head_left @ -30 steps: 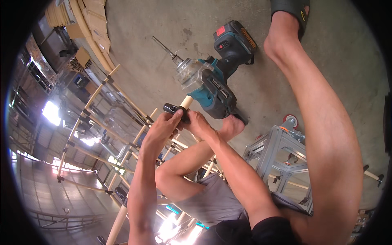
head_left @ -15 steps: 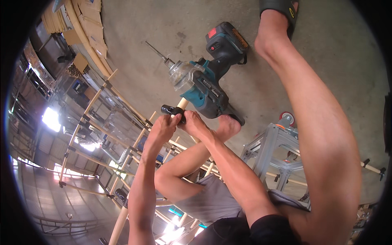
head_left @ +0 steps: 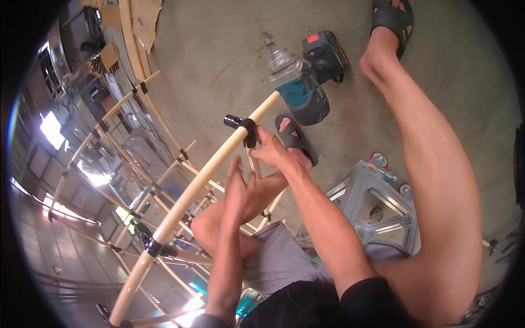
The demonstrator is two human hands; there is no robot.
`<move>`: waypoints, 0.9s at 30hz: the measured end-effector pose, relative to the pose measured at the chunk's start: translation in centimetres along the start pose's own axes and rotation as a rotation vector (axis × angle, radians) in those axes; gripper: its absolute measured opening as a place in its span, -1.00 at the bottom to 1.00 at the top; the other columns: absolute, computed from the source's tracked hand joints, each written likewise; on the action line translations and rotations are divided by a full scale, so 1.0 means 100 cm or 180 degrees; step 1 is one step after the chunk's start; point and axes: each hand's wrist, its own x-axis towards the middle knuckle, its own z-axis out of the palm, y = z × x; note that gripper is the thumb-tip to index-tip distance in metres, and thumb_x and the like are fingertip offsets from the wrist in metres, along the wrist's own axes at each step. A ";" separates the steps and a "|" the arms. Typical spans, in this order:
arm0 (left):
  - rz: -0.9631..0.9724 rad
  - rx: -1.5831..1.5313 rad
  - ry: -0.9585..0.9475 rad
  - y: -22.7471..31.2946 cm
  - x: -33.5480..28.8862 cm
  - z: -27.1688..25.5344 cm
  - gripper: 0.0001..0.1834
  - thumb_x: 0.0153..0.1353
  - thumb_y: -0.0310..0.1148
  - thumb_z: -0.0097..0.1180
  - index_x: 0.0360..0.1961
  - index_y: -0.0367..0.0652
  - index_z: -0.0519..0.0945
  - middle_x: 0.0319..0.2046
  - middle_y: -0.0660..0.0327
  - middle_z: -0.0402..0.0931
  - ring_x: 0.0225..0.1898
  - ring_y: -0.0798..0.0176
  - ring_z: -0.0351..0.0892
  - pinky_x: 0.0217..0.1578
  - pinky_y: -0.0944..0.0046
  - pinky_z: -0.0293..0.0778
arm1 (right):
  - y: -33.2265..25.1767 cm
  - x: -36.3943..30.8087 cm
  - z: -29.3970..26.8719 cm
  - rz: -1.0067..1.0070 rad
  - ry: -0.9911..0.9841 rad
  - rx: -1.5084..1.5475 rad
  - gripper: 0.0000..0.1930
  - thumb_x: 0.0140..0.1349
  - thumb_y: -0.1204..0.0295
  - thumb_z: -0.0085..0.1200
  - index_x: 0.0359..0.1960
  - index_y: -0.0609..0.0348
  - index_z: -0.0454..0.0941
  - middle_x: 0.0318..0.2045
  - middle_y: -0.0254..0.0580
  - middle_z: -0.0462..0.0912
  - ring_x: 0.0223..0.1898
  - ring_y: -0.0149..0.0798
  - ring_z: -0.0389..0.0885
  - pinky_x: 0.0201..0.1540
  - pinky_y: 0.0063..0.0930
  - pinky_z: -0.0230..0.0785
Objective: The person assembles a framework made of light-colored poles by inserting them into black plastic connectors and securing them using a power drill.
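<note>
While the right hand (head_left: 272,148) touches the joint (head_left: 249,131): cannot tell whether its grip closes on it.
Left hand (head_left: 239,189): grip wide, blurred, right of the pipe (head_left: 208,172), apart from it.
Joint: black, around the pipe toward its far end.
Driver (head_left: 301,94): on the floor (head_left: 208,71), beyond the pipe.

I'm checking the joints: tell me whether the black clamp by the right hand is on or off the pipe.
On: the black clamp wraps around the cream pipe, beside the right hand.
</note>
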 end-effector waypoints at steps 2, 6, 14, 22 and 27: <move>0.0392 -0.0582 0.0331 -0.037 0.031 0.016 -0.42 0.26 -0.46 0.19 0.28 -0.29 0.32 0.09 0.00 0.51 0.19 0.06 0.50 0.10 0.19 0.46 | 0.000 0.002 0.000 -0.0127 -0.0093 -0.0671 -0.54 -0.01 0.43 0.16 -0.03 0.34 0.46 -0.14 0.15 0.60 -0.03 0.17 0.56 0.03 -0.12 0.41; 0.0528 -0.2475 0.0310 -0.050 0.060 0.050 -0.55 0.25 -0.44 0.25 0.15 -0.31 0.49 -0.06 0.14 0.62 -0.06 0.24 0.58 -0.05 0.28 0.45 | -0.005 0.006 -0.013 -0.0334 -0.0132 -0.1528 -0.59 0.09 0.41 0.12 -0.01 0.30 0.56 -0.12 0.03 0.58 0.03 0.06 0.53 0.14 -0.17 0.32; 0.0828 -0.2475 0.0768 -0.053 0.065 0.071 -0.67 0.30 -0.40 0.22 0.06 -0.29 0.57 -0.33 0.44 0.49 -0.39 0.53 0.26 -0.38 0.42 0.26 | -0.031 -0.041 -0.142 0.0987 0.2052 -0.3347 -0.53 -0.07 0.32 0.45 -0.14 0.29 0.60 -0.31 -0.07 0.68 -0.27 -0.07 0.68 -0.18 -0.26 0.52; 0.1094 -0.1993 0.0667 -0.050 0.061 0.060 -0.60 0.29 -0.35 0.21 0.12 -0.23 0.52 -0.35 0.22 0.54 -0.38 0.40 0.36 -0.33 0.37 0.35 | -0.047 0.011 -0.157 -0.2390 0.2588 -0.2777 -0.46 -0.01 0.51 0.35 0.06 0.23 0.46 -0.06 0.04 0.57 0.06 0.11 0.50 0.10 -0.12 0.34; 0.1282 -0.2577 0.0702 -0.067 0.063 0.071 -0.59 0.30 -0.36 0.19 0.14 -0.24 0.50 -0.22 0.11 0.59 -0.26 0.35 0.46 -0.20 0.36 0.41 | -0.063 0.029 -0.155 -0.2814 0.2171 -0.3477 -0.62 0.04 0.42 0.34 -0.09 0.22 0.55 -0.14 -0.01 0.61 -0.04 0.12 0.54 0.00 -0.11 0.38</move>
